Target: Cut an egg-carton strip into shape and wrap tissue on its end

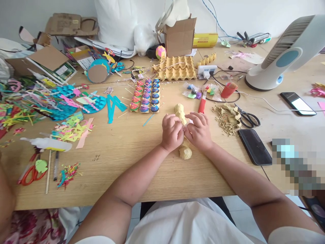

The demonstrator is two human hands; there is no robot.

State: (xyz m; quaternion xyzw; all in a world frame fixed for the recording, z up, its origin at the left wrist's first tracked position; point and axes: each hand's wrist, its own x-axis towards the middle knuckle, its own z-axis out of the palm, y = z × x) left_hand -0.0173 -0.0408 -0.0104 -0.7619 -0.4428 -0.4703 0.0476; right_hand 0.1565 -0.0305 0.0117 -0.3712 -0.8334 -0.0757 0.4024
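My left hand (172,133) and my right hand (199,131) meet at the middle of the table, fingertips pinched together. Between them is a small whitish piece, too hidden to name. Right under my fingers lies a yellowish egg-carton strip (186,152), its bumps showing beyond and in front of my hands. A red-handled tool (202,101), perhaps a utility knife, lies just past my right hand. Farther left stand painted egg-carton strips (144,96) in red, purple and blue, with thin sticks poking out. Torn carton scraps (230,117) lie right of my hands.
Black scissors (248,117) and a dark phone (254,146) lie to the right, with a white fan (279,54) behind. Uncut egg cartons (175,69) sit at the back. Paper cutouts (68,128), a glue bottle (50,144) and orange scissors (31,173) lie left, near another person's arm (6,186).
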